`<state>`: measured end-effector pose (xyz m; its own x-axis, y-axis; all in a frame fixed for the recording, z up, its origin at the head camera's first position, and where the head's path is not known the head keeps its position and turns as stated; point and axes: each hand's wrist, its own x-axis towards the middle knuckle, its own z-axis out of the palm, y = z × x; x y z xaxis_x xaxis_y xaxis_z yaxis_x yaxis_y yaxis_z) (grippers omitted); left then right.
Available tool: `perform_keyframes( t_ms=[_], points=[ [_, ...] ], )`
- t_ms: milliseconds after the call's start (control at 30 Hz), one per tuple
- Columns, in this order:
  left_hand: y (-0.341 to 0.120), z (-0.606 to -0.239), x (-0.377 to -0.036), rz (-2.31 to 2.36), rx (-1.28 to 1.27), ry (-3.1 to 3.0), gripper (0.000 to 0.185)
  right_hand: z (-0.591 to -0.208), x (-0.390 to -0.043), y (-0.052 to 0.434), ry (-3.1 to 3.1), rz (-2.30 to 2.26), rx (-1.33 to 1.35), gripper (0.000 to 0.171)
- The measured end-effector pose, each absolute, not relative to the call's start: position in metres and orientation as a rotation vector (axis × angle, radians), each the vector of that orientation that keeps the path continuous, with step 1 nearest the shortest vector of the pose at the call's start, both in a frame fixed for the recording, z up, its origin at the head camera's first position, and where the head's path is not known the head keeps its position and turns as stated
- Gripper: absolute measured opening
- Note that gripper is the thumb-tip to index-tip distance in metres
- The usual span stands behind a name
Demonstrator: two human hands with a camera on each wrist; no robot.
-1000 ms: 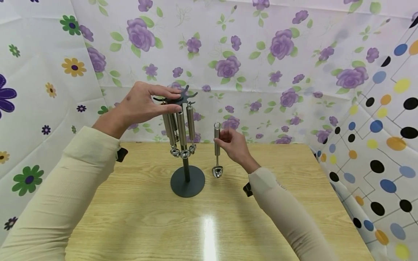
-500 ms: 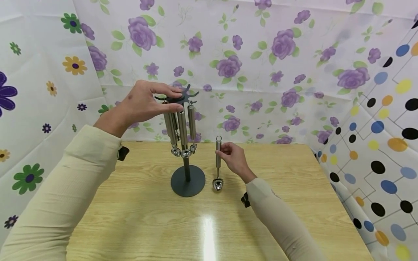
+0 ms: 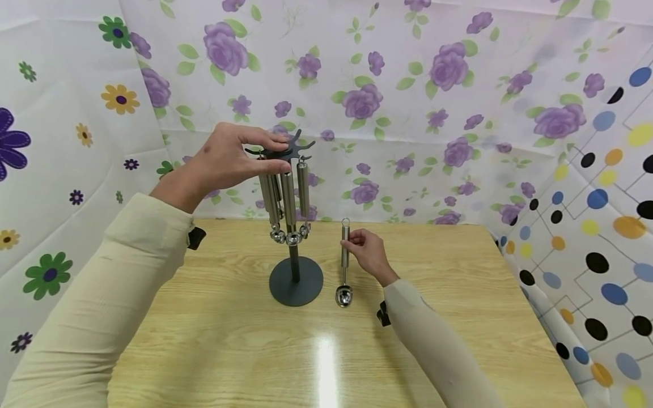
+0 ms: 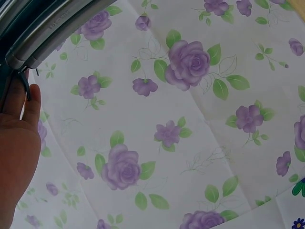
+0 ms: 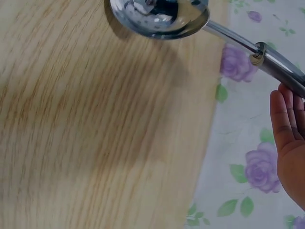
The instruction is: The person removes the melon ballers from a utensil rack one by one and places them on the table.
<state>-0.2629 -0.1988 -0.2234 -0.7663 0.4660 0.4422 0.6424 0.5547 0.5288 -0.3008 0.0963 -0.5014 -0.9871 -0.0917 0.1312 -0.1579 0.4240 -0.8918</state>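
My left hand (image 3: 229, 156) grips the hooked top of a dark utensil rack (image 3: 296, 289), thumb in front and fingers over it. Several shiny metal utensils (image 3: 288, 201) with round bowls hang from the hooks. To the right of the rack, my right hand (image 3: 369, 252) pinches the handle of a metal scoop (image 3: 344, 296). The scoop stands upright with its bowl down, at or just above the table; contact is not certain. In the right wrist view, its bowl (image 5: 159, 19) is partly cut off. The left wrist view shows part of a hanging handle (image 4: 52, 31) above my fingers.
A light wooden table (image 3: 245, 351) carries the rack. Behind it hangs a purple-flowered cloth (image 3: 398, 113), with a flower-print sheet (image 3: 61, 164) on the left and a dotted sheet (image 3: 602, 226) on the right.
My right hand has lowered the scoop toward the table, and its bowl has turned more toward the head camera. My left hand keeps its grip on the rack's top.
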Motion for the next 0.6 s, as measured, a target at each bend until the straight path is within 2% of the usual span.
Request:
perform_keyframes(
  t_ms=[233,600],
  points=[
    [-0.198,-0.222,-0.263,-1.046,-0.909,-2.548,0.036,-0.513,-0.314,0.094,-2.55,1.821,0.082,0.024],
    [-0.2,-0.223,-0.262,-1.076,-0.884,-2.571,0.038,-0.541,-0.319,0.09,-2.619,1.801,-0.171,0.023]
  ],
)
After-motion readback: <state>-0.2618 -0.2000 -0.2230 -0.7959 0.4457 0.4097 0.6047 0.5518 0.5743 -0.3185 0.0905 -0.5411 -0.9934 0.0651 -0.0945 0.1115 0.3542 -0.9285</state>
